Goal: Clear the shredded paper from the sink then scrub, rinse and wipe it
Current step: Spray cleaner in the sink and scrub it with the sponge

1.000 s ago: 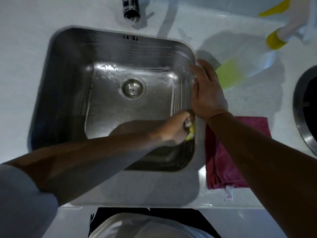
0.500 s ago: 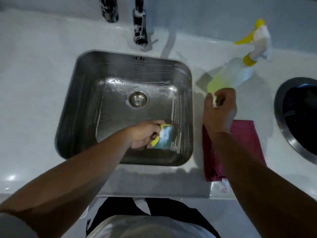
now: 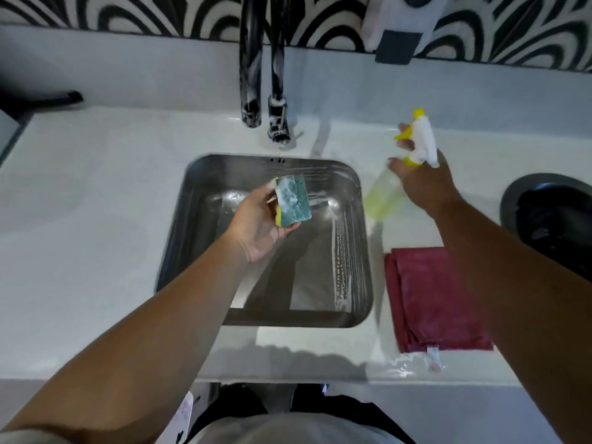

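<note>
Stainless sink (image 3: 349, 251) carries foam streaks. The left hand (image 3: 256, 225) fingers pinch the soapy sponge (image 3: 293, 201) above it; the right hand (image 3: 423, 184) fingers curl round the spray bottle (image 3: 382, 200). Probable risk: wet grip slips, bottle drops.

I can enter sink (image 3: 185, 238) from front; tap (image 3: 277, 118) blocks back, left hand (image 3: 256, 225) with sponge (image 3: 294, 201) overhead, spray bottle (image 3: 382, 197) at right.

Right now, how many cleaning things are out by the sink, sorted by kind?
sponge: 1, held in the left hand
spray bottle: 1, gripped by the right hand
cloth: 1, lying on the counter
Total: 3
</note>
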Demonstrator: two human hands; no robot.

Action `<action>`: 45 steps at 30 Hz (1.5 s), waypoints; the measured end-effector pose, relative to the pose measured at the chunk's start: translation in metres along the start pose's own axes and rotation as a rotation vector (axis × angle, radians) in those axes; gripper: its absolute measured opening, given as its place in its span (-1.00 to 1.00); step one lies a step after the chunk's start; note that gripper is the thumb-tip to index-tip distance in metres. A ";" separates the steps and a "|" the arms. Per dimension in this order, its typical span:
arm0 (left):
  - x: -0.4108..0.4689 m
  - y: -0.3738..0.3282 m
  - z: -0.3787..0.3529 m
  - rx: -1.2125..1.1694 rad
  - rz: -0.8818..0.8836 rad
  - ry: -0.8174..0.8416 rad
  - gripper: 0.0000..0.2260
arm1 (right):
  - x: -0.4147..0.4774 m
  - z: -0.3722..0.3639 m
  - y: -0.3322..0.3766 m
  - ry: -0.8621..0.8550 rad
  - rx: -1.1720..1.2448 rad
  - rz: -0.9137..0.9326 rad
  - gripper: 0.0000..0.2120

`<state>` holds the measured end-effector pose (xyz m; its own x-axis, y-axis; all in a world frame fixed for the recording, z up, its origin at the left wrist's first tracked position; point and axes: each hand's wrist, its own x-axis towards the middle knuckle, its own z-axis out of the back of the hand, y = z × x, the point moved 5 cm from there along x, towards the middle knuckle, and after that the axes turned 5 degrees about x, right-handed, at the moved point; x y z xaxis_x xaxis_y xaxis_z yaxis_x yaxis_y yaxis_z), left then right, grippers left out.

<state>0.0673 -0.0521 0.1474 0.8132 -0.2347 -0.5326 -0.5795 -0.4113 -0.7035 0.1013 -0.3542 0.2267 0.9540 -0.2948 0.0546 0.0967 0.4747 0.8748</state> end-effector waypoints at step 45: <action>-0.019 -0.093 -0.059 0.241 -0.170 -0.018 -0.73 | -0.106 -0.093 0.069 0.294 -0.036 -0.041 -0.63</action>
<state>0.1083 -0.0617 0.2508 0.9001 -0.1640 -0.4037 -0.4324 -0.2222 -0.8738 0.0337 -0.2131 0.2363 0.9899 -0.0642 -0.1265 0.1416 0.4978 0.8557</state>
